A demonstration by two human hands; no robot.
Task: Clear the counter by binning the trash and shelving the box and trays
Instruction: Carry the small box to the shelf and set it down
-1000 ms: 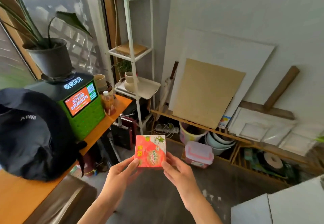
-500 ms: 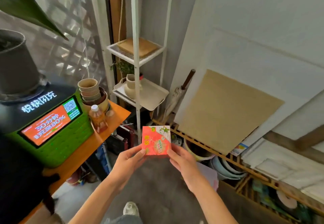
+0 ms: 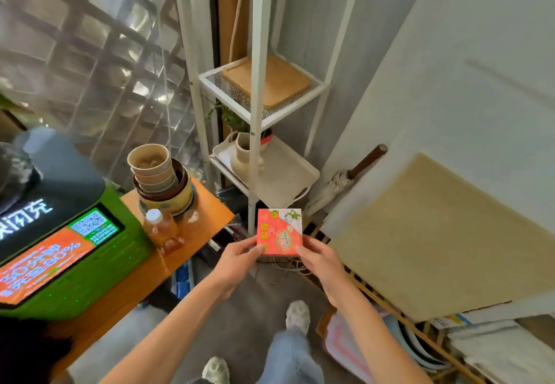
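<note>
box: red box held in front of white shelf
grip: my left hand and right hand pinching its sides

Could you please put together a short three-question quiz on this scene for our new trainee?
1. True or false: only one hand holds the red box.
2. What lies on the upper mesh shelf of the white rack? A) a wooden board B) a bottle C) a cup
3. What stands on the cream tray one shelf lower?

Key
1. False: the left hand and the right hand both grip it.
2. A, the wooden board.
3. A cream jug.
</note>
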